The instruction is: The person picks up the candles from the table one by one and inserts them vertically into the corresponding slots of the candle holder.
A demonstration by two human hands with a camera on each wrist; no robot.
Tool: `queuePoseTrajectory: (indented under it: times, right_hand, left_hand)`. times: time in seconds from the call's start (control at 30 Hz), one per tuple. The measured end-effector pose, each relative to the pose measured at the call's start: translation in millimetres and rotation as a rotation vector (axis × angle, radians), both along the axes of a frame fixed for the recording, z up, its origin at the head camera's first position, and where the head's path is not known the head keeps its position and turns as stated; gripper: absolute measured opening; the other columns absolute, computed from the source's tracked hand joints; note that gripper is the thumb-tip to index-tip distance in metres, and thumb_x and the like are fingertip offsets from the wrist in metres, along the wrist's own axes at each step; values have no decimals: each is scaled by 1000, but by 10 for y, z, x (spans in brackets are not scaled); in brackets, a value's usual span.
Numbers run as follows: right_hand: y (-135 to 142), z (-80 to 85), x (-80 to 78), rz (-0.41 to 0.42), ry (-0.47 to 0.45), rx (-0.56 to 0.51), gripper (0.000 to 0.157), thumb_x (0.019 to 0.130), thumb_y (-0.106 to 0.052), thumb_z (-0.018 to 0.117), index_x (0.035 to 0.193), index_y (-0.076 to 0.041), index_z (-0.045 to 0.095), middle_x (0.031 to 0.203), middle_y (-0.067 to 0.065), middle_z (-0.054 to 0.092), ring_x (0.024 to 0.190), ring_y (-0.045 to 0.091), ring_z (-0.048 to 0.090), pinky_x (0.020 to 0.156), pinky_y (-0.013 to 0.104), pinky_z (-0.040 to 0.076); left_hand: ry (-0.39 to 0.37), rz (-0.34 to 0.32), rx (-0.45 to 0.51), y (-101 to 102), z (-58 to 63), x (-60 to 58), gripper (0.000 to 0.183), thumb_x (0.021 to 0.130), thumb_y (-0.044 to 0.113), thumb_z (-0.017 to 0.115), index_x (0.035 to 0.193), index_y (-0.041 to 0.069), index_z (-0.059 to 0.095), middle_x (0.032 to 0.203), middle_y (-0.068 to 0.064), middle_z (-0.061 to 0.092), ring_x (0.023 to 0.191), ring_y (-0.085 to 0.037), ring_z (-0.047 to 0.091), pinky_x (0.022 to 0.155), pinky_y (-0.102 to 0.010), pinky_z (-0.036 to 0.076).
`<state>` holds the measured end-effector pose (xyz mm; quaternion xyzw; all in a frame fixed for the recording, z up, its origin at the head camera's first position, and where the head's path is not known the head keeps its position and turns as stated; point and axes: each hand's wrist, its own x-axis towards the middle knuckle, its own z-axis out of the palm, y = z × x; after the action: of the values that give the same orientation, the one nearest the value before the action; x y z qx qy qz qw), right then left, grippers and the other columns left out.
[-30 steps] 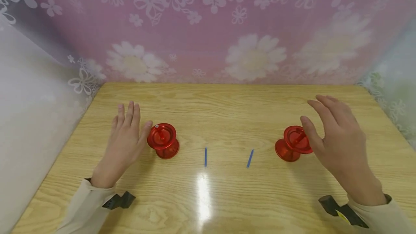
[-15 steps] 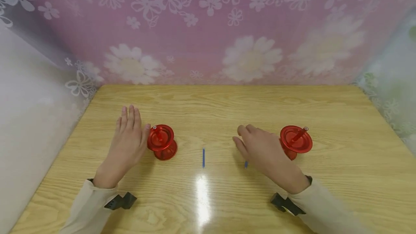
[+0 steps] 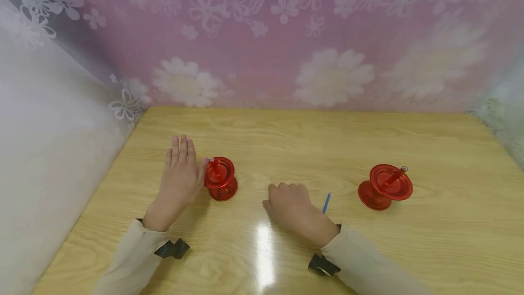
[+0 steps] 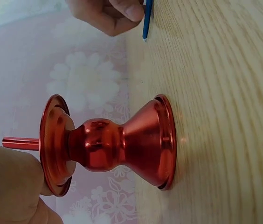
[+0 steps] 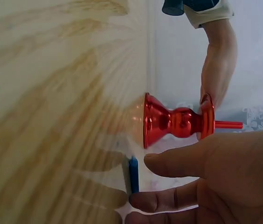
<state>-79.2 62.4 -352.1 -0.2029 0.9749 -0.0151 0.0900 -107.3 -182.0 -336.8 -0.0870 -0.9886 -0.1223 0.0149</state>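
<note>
As the right hand (image 3: 295, 205) hangs low over the middle of the table (image 3: 286, 142), thumb and fingers parted and no pinch showing, the left blue stick (image 5: 134, 176) lies right there by the fingertips! It's slim, so one off-centre nudge could send it rolling away left. Over on the left, the left hand (image 3: 179, 180) has its fingers out straight, thumb up against the dish of the left red stand (image 3: 221, 177); it looks top-heavy, and a careless push there might tip it over. Just right of the right hand, the right blue stick (image 3: 326, 203) is partly covered, and a dragging sleeve (image 3: 366, 258) could sweep it sideways. Farther right, the right red stand (image 3: 386, 187) stands upright, well apart, probably the smallest worry
</note>
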Motion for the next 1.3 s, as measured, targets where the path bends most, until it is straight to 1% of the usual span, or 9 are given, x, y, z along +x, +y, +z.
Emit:
queuePoseTrajectory:
  times: [0.1,0.23,0.4,0.53,0.7,0.9,0.97,1.1,1.3]
  right_hand:
    - [-72,-26,7,3,-74,54,35,97,-36,56,78,-7,54,66,3,52,63,21,59,58,36,50]
    - [-141,-19,1,7,-53,109,35,98,-34,57,74,-9,50,60,0,46,54,15,52,52,30,46]
    - [-123,13,-24,-16,-54,155,24,91,-15,63,74,-9,47,59,-2,43,53,10,43,50,27,43]
    - [-88,13,-33,-35,-70,177,22,92,-16,62,76,-8,49,62,0,46,57,11,49,53,29,47]
    - [-135,2,-63,21,-86,148,18,94,-16,60,79,-9,54,67,0,48,63,13,55,57,30,49]
    - [-124,-14,-107,77,-31,187,14,89,-9,64,76,-11,57,64,-3,47,56,7,45,49,26,46]
    - [-100,-20,-118,99,12,141,17,90,-10,63,74,-11,57,62,-3,46,54,7,43,46,25,44]
    - [-45,-12,-140,142,104,-51,26,86,-7,61,64,-12,50,58,-3,43,49,8,41,40,26,39]
    - [-28,60,-176,186,103,-201,26,78,-2,60,61,-12,43,57,-5,32,51,9,29,39,22,30]
  left_hand:
    - [-7,0,-11,20,-32,16,65,107,32,24,146,-17,10,155,-33,3,144,-44,-8,114,-57,4]
    - [5,-21,-19,14,-40,4,64,107,31,23,146,-18,9,155,-33,2,144,-44,-8,114,-58,4]
    - [-20,-39,-13,76,-33,-47,65,107,33,21,147,-17,7,155,-32,-3,143,-42,-12,114,-58,2]
    - [-34,-54,11,117,-47,-54,67,107,37,18,147,-16,5,156,-31,-6,143,-41,-14,114,-57,0]
    - [-20,-33,47,34,-39,18,67,107,34,20,146,-18,6,154,-34,-3,142,-44,-13,113,-59,-1]
    - [-4,-66,43,36,-25,-1,67,107,35,20,145,-20,10,153,-36,1,142,-47,-10,112,-61,1]
    - [-6,-66,34,51,-15,-6,67,107,34,21,145,-20,11,153,-36,2,142,-47,-9,112,-61,3]
    - [-14,-53,27,60,-11,2,66,107,33,22,145,-20,10,154,-36,1,142,-47,-9,113,-60,2]
    - [-11,-42,27,34,-8,18,66,107,33,22,145,-19,9,154,-36,1,142,-46,-9,113,-60,2]
